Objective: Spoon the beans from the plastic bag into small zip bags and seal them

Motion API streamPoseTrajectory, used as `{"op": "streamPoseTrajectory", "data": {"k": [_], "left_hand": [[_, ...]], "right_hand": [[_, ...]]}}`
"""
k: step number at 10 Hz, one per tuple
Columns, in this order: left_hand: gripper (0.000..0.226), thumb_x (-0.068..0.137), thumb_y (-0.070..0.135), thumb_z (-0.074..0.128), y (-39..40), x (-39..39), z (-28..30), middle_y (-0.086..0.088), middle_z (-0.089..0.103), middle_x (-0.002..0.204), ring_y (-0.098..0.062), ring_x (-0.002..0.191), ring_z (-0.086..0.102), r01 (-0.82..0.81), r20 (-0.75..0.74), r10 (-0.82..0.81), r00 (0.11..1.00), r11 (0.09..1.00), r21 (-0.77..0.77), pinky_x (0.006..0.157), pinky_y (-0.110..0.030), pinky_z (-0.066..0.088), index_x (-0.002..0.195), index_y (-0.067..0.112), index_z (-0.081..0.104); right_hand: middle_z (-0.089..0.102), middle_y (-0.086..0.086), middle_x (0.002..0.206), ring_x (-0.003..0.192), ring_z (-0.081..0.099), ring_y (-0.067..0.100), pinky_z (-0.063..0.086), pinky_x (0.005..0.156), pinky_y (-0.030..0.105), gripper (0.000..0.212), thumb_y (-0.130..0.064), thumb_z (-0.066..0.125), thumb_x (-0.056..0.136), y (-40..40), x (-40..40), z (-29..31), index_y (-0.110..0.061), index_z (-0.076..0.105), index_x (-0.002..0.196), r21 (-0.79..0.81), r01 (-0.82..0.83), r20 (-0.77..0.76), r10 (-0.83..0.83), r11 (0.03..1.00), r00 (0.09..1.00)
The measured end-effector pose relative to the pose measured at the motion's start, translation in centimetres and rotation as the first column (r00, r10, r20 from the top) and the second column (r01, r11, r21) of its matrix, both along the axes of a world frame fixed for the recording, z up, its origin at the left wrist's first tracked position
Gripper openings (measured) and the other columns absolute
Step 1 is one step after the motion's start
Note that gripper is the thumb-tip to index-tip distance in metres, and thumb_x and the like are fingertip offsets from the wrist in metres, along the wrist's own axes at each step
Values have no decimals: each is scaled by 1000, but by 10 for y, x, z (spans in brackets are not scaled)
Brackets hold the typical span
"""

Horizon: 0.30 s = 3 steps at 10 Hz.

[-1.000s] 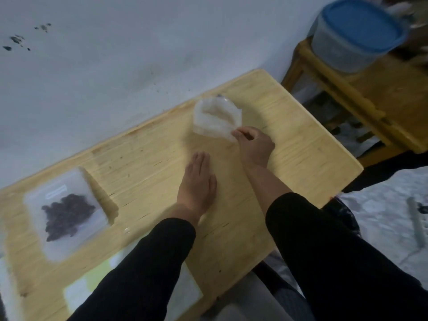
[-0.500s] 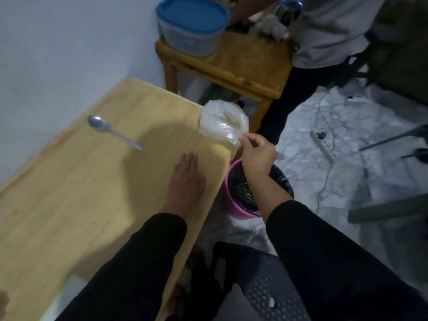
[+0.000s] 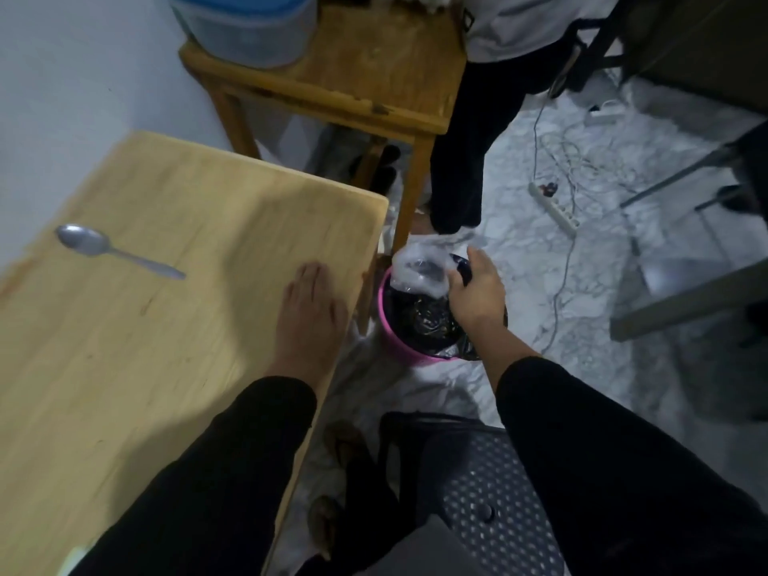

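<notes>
My right hand (image 3: 476, 291) holds a crumpled clear plastic bag (image 3: 419, 270) just above the mouth of a pink bin (image 3: 388, 326) lined with black plastic, on the floor to the right of the table. The bag looks empty. My left hand (image 3: 309, 315) lies flat, palm down, fingers together, on the wooden table (image 3: 145, 326) near its right edge. A metal spoon (image 3: 104, 249) rests on the table at the left. No small zip bags or beans are in view.
A second wooden table (image 3: 365, 81) with a blue-lidded tub (image 3: 245, 27) stands behind. Another person's legs (image 3: 461, 160) stand beside it. A power strip (image 3: 552, 207) and cables lie on the marble floor. A dark perforated chair seat (image 3: 490, 500) is below me.
My right hand has carried the plastic bag off the table, to the right and down over the pink bin. My view has turned right; the filled zip bag has left the frame.
</notes>
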<state>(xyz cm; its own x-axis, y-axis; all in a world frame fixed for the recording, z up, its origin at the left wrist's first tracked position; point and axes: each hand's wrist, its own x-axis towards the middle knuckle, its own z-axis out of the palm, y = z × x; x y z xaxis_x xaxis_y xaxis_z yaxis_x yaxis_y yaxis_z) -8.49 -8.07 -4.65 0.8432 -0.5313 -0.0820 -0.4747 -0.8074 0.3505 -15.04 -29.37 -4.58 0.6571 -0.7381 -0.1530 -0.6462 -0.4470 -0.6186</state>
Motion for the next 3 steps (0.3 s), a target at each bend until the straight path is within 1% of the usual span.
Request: {"op": "streamPoseTrajectory", "data": {"k": [1, 2, 3], "left_hand": [[64, 93, 30, 31, 0, 3, 8, -18, 17, 155, -29, 144, 13, -17, -18, 18, 1000, 999, 31, 117, -41, 12, 147, 0, 15], [64, 94, 33, 28, 0, 12, 20, -15, 12, 156, -27, 145, 7, -45, -19, 45, 999, 999, 11, 119, -41, 10, 148, 3, 11], [58, 98, 30, 33, 9, 18, 27, -14, 15, 156, -26, 145, 8, -74, 24, 74, 997, 997, 3, 119, -40, 11, 148, 5, 15]], "right_hand": [[20, 9, 155, 144, 14, 22, 12, 119, 32, 55, -32, 38, 98, 7, 8, 3, -9, 24, 147, -174, -262, -183, 231, 949, 956], [16, 5, 157, 146, 7, 19, 9, 120, 34, 56, -34, 35, 99, 17, 17, 14, -11, 21, 148, -258, -435, -209, 389, 863, 897], [19, 3, 156, 146, 7, 18, 9, 119, 31, 54, -34, 37, 99, 28, 22, 28, -11, 26, 146, -278, -506, -200, 466, 817, 862]]}}
